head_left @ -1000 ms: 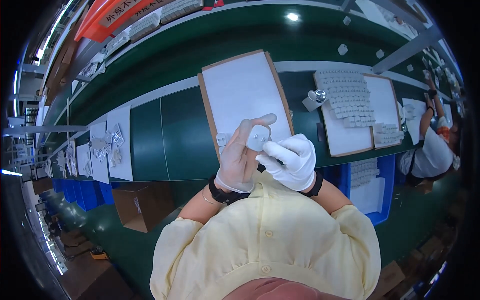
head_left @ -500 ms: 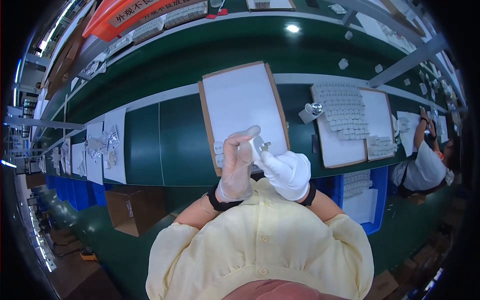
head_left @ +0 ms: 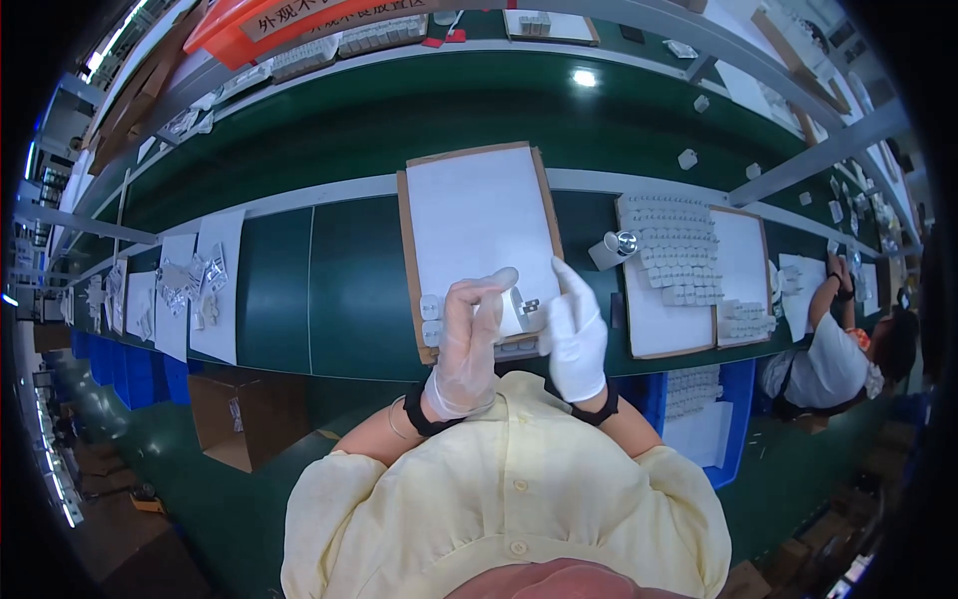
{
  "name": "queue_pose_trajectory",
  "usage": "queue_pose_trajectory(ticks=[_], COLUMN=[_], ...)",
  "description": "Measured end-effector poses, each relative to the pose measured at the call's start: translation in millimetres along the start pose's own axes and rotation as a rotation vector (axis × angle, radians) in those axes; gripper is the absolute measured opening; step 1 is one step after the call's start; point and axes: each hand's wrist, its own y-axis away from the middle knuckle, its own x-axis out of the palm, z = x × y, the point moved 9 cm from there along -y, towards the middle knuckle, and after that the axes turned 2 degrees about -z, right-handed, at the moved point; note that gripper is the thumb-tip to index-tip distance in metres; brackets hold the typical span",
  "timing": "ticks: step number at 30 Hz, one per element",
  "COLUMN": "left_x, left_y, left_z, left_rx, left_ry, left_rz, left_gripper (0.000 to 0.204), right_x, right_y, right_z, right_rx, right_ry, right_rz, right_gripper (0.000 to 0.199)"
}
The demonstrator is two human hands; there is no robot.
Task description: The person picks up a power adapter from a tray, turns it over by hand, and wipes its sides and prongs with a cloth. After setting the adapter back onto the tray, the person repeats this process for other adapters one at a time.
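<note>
My left hand (head_left: 465,349), in a thin translucent glove, grips a white plug-in charger (head_left: 513,315) over the near end of a paper-lined tray (head_left: 484,215). The charger's metal prongs point to the right. Beside it, my right hand (head_left: 577,339) wears a white cloth glove, with its forefinger raised away from the thumb. The thumb is close to the charger; whether it touches cannot be told. Several white chargers (head_left: 431,319) lie in the tray's near left corner, and others are partly hidden beneath my hands.
To the right stand a white bottle with a shiny top (head_left: 613,248) and trays with rows of chargers (head_left: 679,240). A blue bin (head_left: 733,429) sits below the bench edge. A co-worker (head_left: 833,339) works at far right. Plastic-bagged parts (head_left: 190,280) lie at left.
My right hand has drawn off the charger's prongs, and its fingers have spread apart. The left hand still holds the charger. The whole view has shifted slightly.
</note>
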Motion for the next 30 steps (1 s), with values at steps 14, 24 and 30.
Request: queue_pose_trajectory(ticks=[14,24,30], left_x=[-10,-33,-97], left_y=[-21,-82,-78], left_z=[17,100,85], left_rx=[0.087,-0.712,-0.373], left_ry=[-0.332,0.512,-0.130], left_rz=[0.048,-0.405,-0.108], left_gripper=[0.022,0.055,0.039], right_x=[27,63,-26], right_y=[-34,-177,-379], right_z=[-35,-86,-215], right_rx=[0.036,0.061,0.025], right_ry=[0.178,0.091,1.106], right_rz=[0.078,0.321,0.158], right_gripper=[0.016,0.029,0.027])
